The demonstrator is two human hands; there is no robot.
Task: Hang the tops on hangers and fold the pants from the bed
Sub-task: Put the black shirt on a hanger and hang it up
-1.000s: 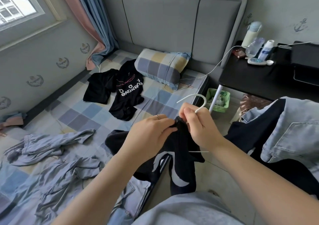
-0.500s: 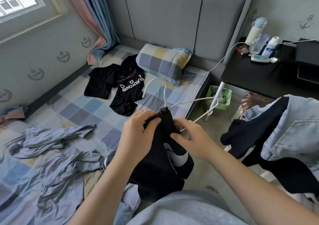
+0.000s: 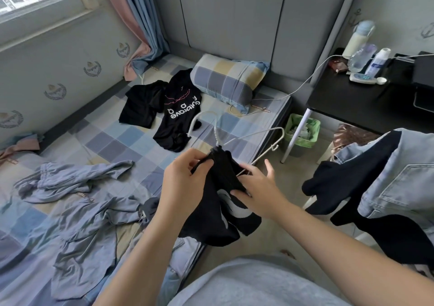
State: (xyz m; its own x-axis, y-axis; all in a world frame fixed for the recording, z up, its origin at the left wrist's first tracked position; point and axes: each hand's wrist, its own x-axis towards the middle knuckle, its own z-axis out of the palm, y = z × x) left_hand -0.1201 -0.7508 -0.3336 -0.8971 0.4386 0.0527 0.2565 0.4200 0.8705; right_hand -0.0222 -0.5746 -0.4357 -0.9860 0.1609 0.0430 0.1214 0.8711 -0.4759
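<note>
One black top (image 3: 218,202) hung over the near bed (image 3: 112,139) edge, half on the hanger (image 3: 217,136). Left hand (image 3: 185,178) pinched its collar; right hand (image 3: 258,186), fingers (image 3: 270,168) loosely spread, pinched the shoulder. Best bet was pulling that shoulder over the bare wire, collar centred.

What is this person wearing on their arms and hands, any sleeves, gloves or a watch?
Nothing: the left hand and right hand are gloveless, the left forearm and right forearm sleeveless, no watch or bracelet in view. Below is the person's light grey-blue garment.
</note>
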